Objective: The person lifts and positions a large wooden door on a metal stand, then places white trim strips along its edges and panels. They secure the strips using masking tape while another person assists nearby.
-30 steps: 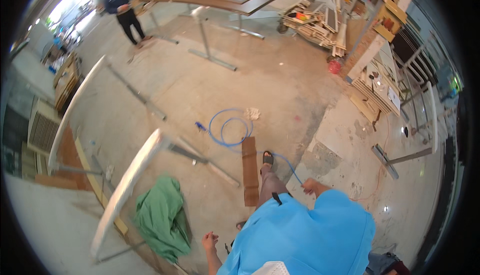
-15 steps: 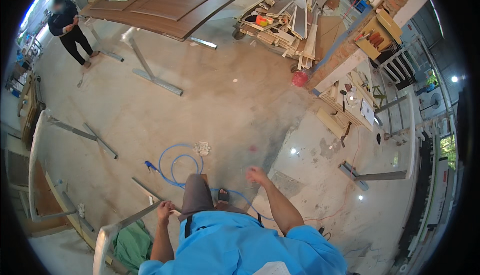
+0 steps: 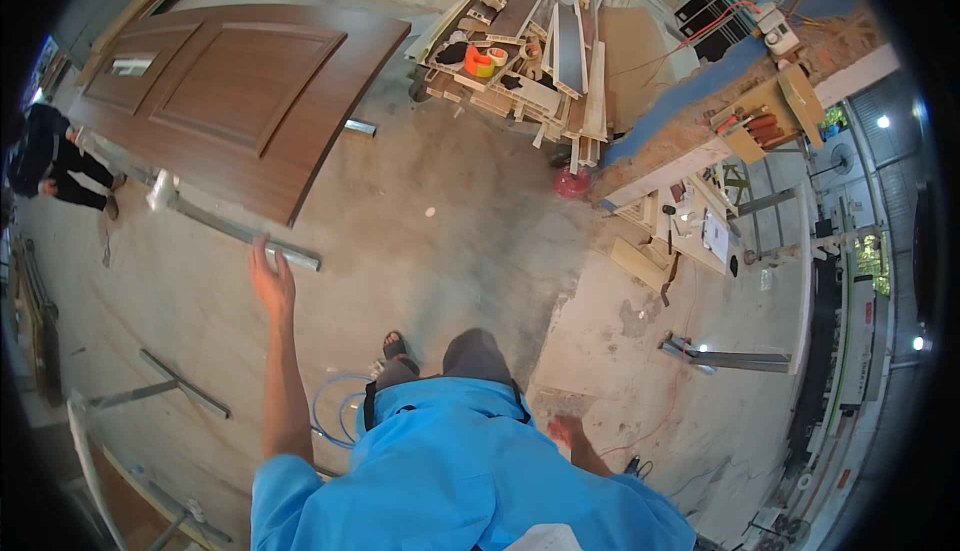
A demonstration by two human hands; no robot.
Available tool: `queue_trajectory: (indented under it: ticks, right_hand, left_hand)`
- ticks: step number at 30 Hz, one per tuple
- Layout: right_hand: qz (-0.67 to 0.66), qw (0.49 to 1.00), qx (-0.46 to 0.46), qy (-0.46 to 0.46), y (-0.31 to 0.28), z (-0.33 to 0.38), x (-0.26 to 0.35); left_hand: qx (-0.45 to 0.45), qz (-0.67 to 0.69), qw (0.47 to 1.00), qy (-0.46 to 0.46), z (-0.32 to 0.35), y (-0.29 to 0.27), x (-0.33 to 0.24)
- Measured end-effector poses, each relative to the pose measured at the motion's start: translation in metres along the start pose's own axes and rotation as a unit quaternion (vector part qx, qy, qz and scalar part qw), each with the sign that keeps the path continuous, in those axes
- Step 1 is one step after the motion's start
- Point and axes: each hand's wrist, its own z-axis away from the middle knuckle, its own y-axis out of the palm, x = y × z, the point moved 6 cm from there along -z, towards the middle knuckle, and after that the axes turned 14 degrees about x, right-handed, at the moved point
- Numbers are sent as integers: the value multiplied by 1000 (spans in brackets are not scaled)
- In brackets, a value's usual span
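Observation:
My left hand [image 3: 272, 281] reaches forward at the end of a raised arm, its fingers stretched out and holding nothing. In the picture it overlaps the metal foot of a trestle [image 3: 285, 251], just short of the near corner of a brown panelled door [image 3: 225, 101]; no contact with the door shows. The door lies flat on supports at the front left, a small light patch on one of its panels. Low beside my right hip hangs my right hand [image 3: 566, 431], blurred and partly hidden by the blue shirt; nothing shows in it.
A cart heaped with wood offcuts [image 3: 560, 61] stands ahead. Right of it are a pillar with a tool box [image 3: 765, 121] and a low work table [image 3: 690, 221]. A blue air hose [image 3: 325, 411] coils by my feet. Another person [image 3: 60, 161] stands at the far left.
I have stepped forward, so the door and the offcut cart appear nearer. My left hand has risen forward toward the door; my right hand has dropped back beside my hip.

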Motion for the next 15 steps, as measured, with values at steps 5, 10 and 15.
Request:
queue_trajectory:
  ticks: [5, 10, 15]
  right_hand:
    - [-106, 984, 37, 135, 30, -14, -37]
    - [-164, 977, 57, 124, 19, -110, 118]
    - [14, 999, 5, -49, 56, -242, 489]
  left_hand:
    - [-13, -158, 986, 46, -241, 73, -36]
    - [39, -244, 959, -138, -348, 143, 4]
    - [62, -246, 924, -287, -360, 163, 20]
